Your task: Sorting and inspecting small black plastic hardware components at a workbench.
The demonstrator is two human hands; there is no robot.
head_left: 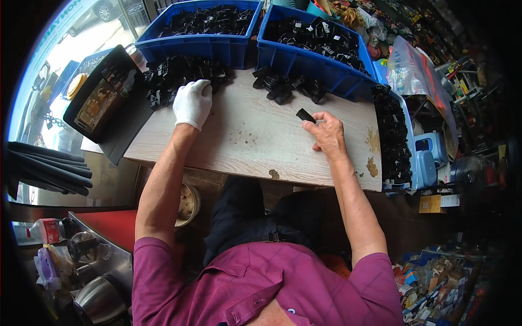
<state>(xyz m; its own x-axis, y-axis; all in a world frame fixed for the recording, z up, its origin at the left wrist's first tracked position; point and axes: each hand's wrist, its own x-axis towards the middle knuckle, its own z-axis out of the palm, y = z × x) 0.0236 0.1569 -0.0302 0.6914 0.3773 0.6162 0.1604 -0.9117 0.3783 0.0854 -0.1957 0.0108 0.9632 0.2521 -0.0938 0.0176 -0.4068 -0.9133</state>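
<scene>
My left hand [193,104], in a white knit glove, reaches to the near edge of a heap of small black parts [163,81] with pale markings. Its fingers are curled closed; what they hold, if anything, is hidden. Over the right part of the table, my bare right hand [328,133] pinches a small black block-shaped part [305,115] between thumb and fingers. Beyond that hand lies a smaller cluster of black parts [280,87] on the whitish tabletop [234,136].
Two blue bins [196,43] [321,62] full of black parts stand at the table's back. A dark tablet-like screen [98,100] leans at the left. Another tray of black parts [392,136] adjoins the right edge. A bucket [188,204] sits below, a steel kettle [101,299] lower left.
</scene>
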